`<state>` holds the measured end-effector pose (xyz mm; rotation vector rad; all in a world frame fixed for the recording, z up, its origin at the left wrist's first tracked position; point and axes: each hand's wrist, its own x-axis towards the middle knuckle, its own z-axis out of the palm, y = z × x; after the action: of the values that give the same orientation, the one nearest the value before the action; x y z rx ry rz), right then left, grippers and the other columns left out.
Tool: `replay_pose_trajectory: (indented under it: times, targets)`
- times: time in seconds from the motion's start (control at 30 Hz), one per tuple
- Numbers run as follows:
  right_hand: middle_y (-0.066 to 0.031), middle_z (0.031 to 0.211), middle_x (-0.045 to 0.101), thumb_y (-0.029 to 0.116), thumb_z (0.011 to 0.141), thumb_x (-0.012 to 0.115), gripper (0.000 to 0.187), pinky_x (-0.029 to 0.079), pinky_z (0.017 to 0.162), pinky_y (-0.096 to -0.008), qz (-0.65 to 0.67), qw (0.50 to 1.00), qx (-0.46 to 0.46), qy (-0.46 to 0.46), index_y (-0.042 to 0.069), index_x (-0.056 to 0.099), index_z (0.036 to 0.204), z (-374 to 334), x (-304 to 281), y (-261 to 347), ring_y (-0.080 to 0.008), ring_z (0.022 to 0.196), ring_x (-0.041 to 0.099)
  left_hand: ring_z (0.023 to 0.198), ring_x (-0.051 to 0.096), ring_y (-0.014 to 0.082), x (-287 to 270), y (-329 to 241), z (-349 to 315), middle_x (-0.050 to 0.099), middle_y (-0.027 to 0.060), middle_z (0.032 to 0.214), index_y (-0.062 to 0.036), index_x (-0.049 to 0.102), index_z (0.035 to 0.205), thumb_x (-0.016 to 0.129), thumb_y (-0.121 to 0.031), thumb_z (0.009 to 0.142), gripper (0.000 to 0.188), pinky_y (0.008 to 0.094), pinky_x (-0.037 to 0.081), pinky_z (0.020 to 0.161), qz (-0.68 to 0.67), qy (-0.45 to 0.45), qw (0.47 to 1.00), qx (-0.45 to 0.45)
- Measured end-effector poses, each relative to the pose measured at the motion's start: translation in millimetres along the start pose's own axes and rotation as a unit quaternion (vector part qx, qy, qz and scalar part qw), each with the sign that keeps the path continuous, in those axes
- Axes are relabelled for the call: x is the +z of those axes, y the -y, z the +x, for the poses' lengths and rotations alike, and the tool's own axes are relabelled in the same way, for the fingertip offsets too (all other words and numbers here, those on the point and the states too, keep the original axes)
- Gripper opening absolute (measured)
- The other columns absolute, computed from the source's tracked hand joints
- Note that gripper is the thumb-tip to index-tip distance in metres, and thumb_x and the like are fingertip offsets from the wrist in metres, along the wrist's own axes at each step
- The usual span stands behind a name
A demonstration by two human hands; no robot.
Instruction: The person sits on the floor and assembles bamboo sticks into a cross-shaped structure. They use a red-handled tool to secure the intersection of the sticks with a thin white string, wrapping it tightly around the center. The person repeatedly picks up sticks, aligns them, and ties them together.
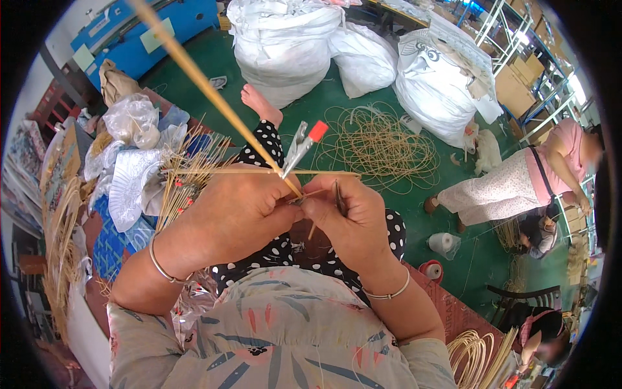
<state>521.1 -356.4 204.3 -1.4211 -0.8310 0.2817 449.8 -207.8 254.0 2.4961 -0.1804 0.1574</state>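
Both hands meet in front of my lap, fingers pinched around where thin pale rattan sticks cross. My left hand (pixel 236 204) grips the lower end of a long stick (pixel 207 87) that slants up toward the upper left. Across the top of both hands lies a second thin stick (pixel 317 172). A silvery strip with a red tip (pixel 299 150) stands up at the crossing. My right hand (pixel 356 223) pinches the joint from the other side, with a dark, slim metal tool (pixel 340 198) between its fingers; the tool's kind is unclear. The fingertips partly hide the joint.
Bundled sticks (pixel 188 175) with some red tips lie to the left beside plastic bags (pixel 133 120). A loose tangle of cane (pixel 382 146) covers the green floor ahead, before large white sacks (pixel 285 52). Another person (pixel 518 175) stands at right. Coiled cane (pixel 473 356) lies at lower right.
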Motion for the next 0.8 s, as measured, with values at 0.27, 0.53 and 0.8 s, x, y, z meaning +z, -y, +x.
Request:
replay_pose_trajectory:
  times: [0.27,0.53,0.8]
  targets:
    - [-0.0064,0.07,0.059,0.002,0.078,0.056,0.009,0.041,0.05,-0.018,0.083,0.995,0.02,-0.053,0.001,0.053,0.086,3,-8,0,-0.0096,0.06,0.056,0.052,0.053,0.0265,-14,-32,-24,0.054,0.0106,0.064,0.0002,0.054,0.073,0.069,-0.01,0.063,0.02,0.0321,0.041,0.047,0.021,-0.281,0.954,0.1]
    - [-0.0059,0.068,0.059,0.004,0.077,0.058,0.011,0.036,0.044,-0.0165,0.167,0.981,0.089,-0.049,0.002,0.053,0.086,3,-6,25,-0.0091,0.056,0.055,0.049,0.051,0.0162,38,4,-41,0.055,0.0125,0.072,0.0062,0.05,0.098,0.068,-0.016,0.07,0.039,0.0239,0.04,0.042,-0.126,-0.18,0.976,0.005]
    - [-0.0064,0.072,0.059,0.004,0.076,0.059,0.012,0.039,0.047,-0.0176,0.197,0.977,0.076,-0.021,0.001,0.053,0.086,-7,-7,28,-0.0097,0.059,0.056,0.061,0.055,0.0125,24,-3,-29,0.058,0.0087,0.076,0.0023,0.057,0.093,0.055,-0.019,0.082,0.024,0.024,0.043,0.054,-0.217,-0.029,0.974,0.058]
